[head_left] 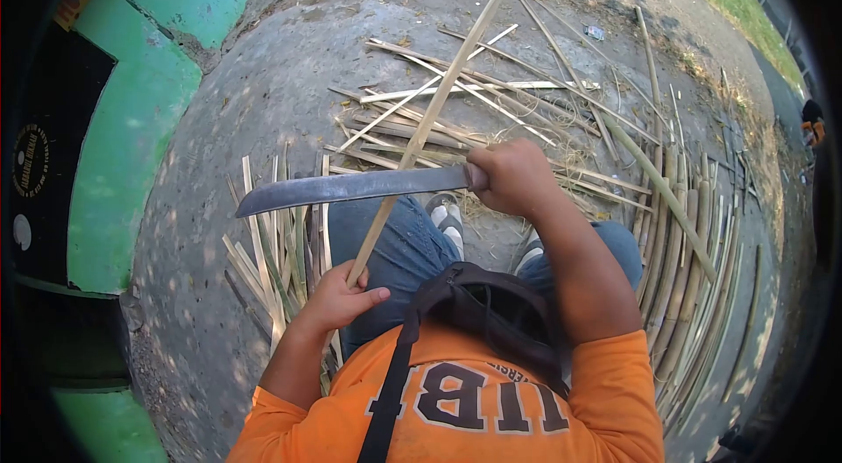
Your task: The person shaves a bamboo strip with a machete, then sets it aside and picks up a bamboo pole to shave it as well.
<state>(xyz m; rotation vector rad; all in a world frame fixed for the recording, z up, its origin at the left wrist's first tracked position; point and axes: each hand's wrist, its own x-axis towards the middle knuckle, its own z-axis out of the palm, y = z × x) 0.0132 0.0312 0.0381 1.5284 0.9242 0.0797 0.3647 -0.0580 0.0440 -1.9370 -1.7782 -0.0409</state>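
My right hand (517,175) is wrapped round the handle of a machete (351,186), its long dark blade pointing left across my body. A long pale bamboo strip (447,77) slants from near my lap up to the top of the view, its lower end gripped in my left hand (340,298). The blade crosses over the strip a little above my left hand and hides a short piece of it. Beyond the blade, a heap of split bamboo strips (491,90) lies crisscrossed on the ground.
Bamboo poles (675,261) lie bundled at my right. More cut strips (272,252) stand in a bunch by my left leg. A green wall (140,147) rises at the left edge. A black bag (491,309) rests across my lap, above the concrete ground (193,226).
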